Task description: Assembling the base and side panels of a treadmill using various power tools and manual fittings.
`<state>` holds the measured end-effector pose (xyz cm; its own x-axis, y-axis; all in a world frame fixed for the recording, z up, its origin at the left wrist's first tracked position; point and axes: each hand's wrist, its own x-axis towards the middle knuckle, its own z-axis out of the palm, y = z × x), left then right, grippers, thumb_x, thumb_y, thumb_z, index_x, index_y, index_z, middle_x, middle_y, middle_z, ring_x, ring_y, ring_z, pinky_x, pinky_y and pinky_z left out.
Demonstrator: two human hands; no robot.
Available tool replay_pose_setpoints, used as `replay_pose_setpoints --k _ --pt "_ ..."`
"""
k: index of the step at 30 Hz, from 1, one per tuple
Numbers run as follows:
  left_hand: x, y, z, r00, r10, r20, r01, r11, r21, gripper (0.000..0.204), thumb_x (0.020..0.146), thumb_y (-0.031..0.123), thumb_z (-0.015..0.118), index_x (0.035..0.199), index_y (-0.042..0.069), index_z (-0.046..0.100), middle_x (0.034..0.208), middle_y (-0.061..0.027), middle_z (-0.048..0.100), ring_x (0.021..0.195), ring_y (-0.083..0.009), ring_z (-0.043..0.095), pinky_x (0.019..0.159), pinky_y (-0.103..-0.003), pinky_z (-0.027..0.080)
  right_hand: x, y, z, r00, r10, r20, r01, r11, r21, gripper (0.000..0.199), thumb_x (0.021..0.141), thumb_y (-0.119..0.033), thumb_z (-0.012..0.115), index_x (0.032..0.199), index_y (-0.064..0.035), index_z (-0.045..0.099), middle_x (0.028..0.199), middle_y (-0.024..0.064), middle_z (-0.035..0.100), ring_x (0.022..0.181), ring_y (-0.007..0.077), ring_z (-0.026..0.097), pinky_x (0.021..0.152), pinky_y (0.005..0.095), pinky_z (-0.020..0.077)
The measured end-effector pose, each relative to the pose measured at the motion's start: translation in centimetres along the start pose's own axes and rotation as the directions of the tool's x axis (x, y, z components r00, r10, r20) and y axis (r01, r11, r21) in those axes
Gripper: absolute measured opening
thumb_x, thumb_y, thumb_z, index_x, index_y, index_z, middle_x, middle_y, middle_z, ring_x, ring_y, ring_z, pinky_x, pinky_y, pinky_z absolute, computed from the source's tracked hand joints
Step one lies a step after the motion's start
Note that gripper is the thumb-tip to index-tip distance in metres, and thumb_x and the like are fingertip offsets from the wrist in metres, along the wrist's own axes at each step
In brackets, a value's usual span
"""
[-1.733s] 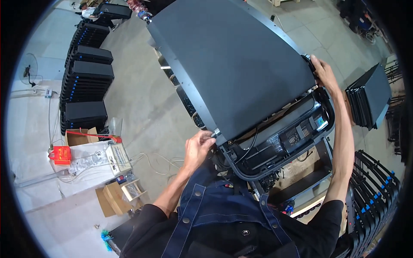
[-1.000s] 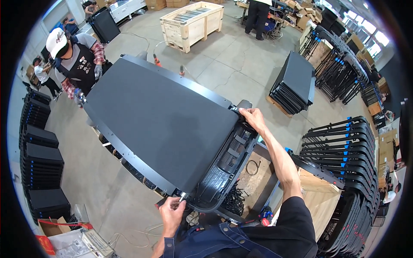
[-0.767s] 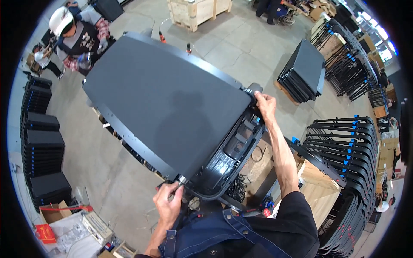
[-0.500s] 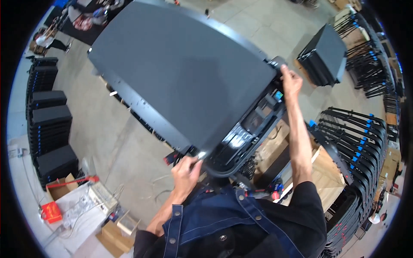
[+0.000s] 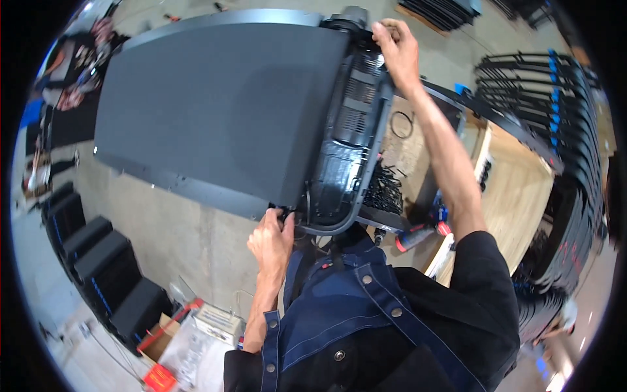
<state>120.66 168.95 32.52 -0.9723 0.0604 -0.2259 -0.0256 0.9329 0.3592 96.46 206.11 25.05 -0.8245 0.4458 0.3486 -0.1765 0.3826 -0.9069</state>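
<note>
- The left hand (image 5: pixel 269 243) is set at the belt's near right corner, thumb and fingers bent around a small dark part; whether it is pinched cannot be told.
- The right hand (image 5: pixel 400 55) is raised at the far corner, fingers curled and thumb upright; whether anything is held or touched cannot be told.
- The belt (image 5: pixel 209 111) is stretched left of both hands and bordered by two rails, the near one (image 5: pixel 196 191) being ended beside the left hand.
- The far corner is capped by a black end piece (image 5: pixel 349 21), just left of the right thumb.
- Between the hands, along the belt's right end, a slotted housing (image 5: pixel 358 108) is seen.
- Bolts (image 5: pixel 385 189) are heaped right of the housing.
</note>
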Motion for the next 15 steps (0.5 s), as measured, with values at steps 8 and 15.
replay_pose_setpoints --k 8,15 --pt "2.4 2.2 -0.3 0.99 0.053 0.131 -0.076 0.982 0.175 0.027 0.081 0.029 0.077 0.09 0.004 0.071 0.077 -0.0168 0.071 0.071 -0.0399 0.069 0.064 -0.048 0.053 -33.3 11.9 -9.0 0.686 0.715 0.131 -0.413 0.531 -0.74 0.023 0.086 -0.021 0.068 0.088 0.0022 0.067 0.088 0.0278 0.068 0.092 0.0464 0.066 0.078 0.0551 0.0514" --pt "2.2 0.9 -0.5 0.983 0.084 0.166 -0.113 0.978 0.176 0.027 0.083 0.03 0.074 0.088 0.004 0.072 0.075 -0.0177 0.071 0.07 -0.0394 0.069 0.064 -0.048 0.053 -40.4 10.4 -5.2 0.547 0.834 -0.076 -0.579 0.311 -0.754 0.029 0.082 -0.026 0.076 0.091 0.0005 0.068 0.093 0.0266 0.07 0.092 0.0458 0.067 0.077 0.0531 0.0553"
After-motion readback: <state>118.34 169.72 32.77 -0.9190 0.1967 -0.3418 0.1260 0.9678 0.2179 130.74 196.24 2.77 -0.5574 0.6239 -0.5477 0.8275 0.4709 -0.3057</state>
